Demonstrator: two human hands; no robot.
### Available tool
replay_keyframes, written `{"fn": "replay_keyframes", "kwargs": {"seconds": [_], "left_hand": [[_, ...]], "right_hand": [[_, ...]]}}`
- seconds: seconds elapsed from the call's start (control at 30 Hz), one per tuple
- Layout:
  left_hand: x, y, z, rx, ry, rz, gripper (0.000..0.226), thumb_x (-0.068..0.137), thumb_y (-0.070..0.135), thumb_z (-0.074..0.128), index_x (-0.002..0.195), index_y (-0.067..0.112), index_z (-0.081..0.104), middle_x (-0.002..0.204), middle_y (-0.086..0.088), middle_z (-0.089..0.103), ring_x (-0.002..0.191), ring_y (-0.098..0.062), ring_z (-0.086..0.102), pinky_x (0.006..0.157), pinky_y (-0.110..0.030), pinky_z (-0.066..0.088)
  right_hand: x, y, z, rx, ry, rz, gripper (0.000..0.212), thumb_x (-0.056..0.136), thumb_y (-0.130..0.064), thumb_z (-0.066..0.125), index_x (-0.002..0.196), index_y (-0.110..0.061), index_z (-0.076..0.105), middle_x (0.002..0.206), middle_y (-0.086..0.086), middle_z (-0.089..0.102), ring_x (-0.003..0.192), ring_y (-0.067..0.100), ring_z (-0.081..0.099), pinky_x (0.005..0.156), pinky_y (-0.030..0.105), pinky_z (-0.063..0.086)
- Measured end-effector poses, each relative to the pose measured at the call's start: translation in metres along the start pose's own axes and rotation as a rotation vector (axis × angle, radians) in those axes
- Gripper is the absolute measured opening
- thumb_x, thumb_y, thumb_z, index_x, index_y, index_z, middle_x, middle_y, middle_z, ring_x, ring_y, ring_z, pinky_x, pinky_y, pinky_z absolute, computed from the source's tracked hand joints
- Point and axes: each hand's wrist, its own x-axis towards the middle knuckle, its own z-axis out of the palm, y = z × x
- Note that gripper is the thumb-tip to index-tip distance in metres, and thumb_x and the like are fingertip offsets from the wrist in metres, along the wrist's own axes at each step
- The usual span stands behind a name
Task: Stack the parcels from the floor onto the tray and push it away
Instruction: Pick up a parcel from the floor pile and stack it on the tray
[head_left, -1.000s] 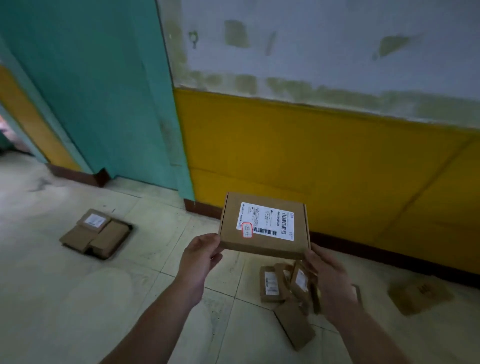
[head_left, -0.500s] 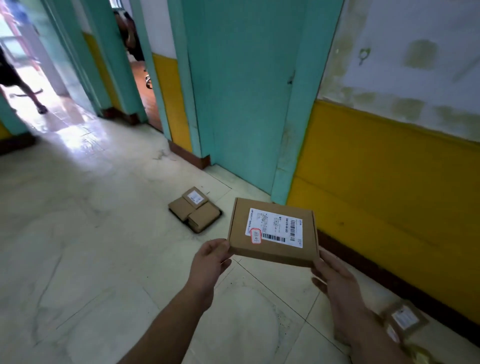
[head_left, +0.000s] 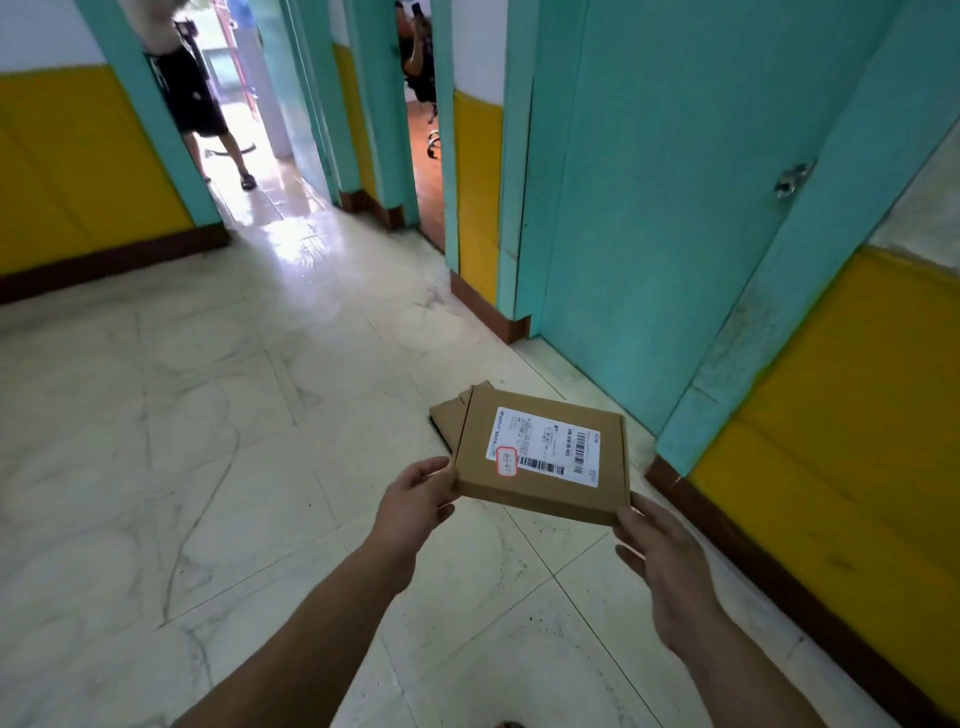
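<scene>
I hold a flat brown cardboard parcel (head_left: 540, 454) with a white barcode label level in front of me, above the tiled floor. My left hand (head_left: 413, 506) grips its near left corner. My right hand (head_left: 657, 558) supports its near right corner from below. Just beyond and under the held parcel, the stack of parcels on the dark tray (head_left: 449, 418) lies on the floor by the teal door; only its left edge shows. The tray itself is almost fully hidden.
A closed teal door (head_left: 654, 208) and a yellow wall with a brown skirting (head_left: 841, 405) run along the right. A corridor opens ahead, where a person's legs (head_left: 202, 119) stand in a doorway. Pale floor tiles (head_left: 208, 441) spread to the left.
My view has swung left along the wall, away from the loose parcels. The held parcel now hangs over the stack on the tray, which has come much closer.
</scene>
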Motion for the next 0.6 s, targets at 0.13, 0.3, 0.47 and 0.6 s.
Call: {"fn": "replay_keyframes", "kwargs": {"seconds": [0.13,0.3,0.47,0.6], "left_hand": [[0.045,0.026,-0.013,0.020,0.056,-0.008,0.025,0.097,0.020,0.058,0.121,0.013,0.062,0.113,-0.010,0.067,0.106,-0.023,0.064,0.094,-0.035,0.052],[0.098,0.057,-0.042,0.027,0.136,-0.010,0.026,0.098,0.017,0.055,0.124,0.012,0.060,0.115,-0.011,0.066,0.106,-0.023,0.063,0.096,-0.037,0.051],[0.165,0.082,-0.086,0.016,0.183,-0.011,0.027,0.098,0.015,0.055,0.124,0.011,0.060,0.114,-0.010,0.066,0.105,-0.022,0.063,0.093,-0.034,0.052],[0.222,0.113,-0.128,0.025,0.175,0.014,0.025,0.099,0.016,0.053,0.123,0.013,0.060,0.113,-0.008,0.066,0.104,-0.021,0.062,0.090,-0.032,0.051]], "right_hand": [[0.048,-0.022,0.040,-0.041,-0.072,0.019,0.037,0.096,-0.017,0.060,0.133,-0.017,0.057,0.123,0.006,0.063,0.105,0.021,0.062,0.093,0.038,0.051],[0.095,-0.043,0.106,-0.059,-0.147,0.036,0.036,0.096,-0.014,0.060,0.132,-0.016,0.058,0.117,0.005,0.064,0.101,0.018,0.063,0.091,0.037,0.051],[0.139,-0.052,0.186,-0.075,-0.177,0.042,0.034,0.096,-0.011,0.060,0.130,-0.013,0.060,0.108,0.001,0.066,0.100,0.019,0.063,0.093,0.038,0.051],[0.169,-0.056,0.258,-0.076,-0.182,0.029,0.039,0.096,-0.010,0.059,0.134,-0.011,0.057,0.119,0.009,0.065,0.102,0.023,0.063,0.094,0.039,0.049]]}}
